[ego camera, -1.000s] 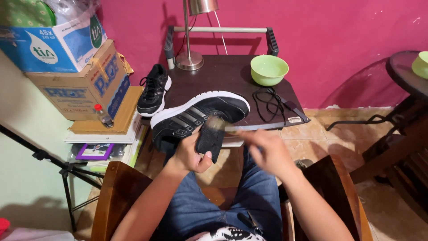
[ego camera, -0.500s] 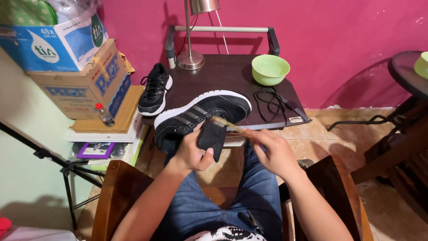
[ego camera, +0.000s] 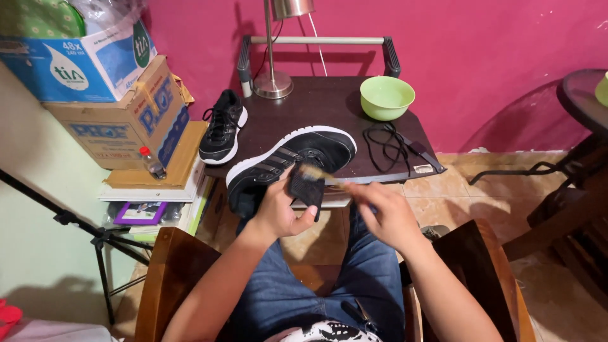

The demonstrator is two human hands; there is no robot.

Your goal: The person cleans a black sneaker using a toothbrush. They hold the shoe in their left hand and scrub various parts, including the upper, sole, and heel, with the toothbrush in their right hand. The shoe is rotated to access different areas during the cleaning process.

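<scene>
Black shoe [ego camera: 288, 161] with white sole sits at the near edge of the dark table [ego camera: 316, 104], sole side up-left. Long axis runs 2 to 8 o'clock, toe toward 2, heel toward the person. Left hand [ego camera: 278, 212] fingers wrapped around the heel end, pulling the tongue [ego camera: 306, 188] out. Right hand [ego camera: 386, 215] fingers pinched narrow on a small brush [ego camera: 320, 175], bristles on the tongue. Second shoe [ego camera: 223, 126] at 10 o'clock, green bowl [ego camera: 387, 97] at 1, laces [ego camera: 386, 142] just right of the toe.

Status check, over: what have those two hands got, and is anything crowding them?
Left hand grips black shoe by its tongue. Right hand holds brush, bristles on the tongue. Loose laces and green bowl on dark table, apart from the hands.
</scene>
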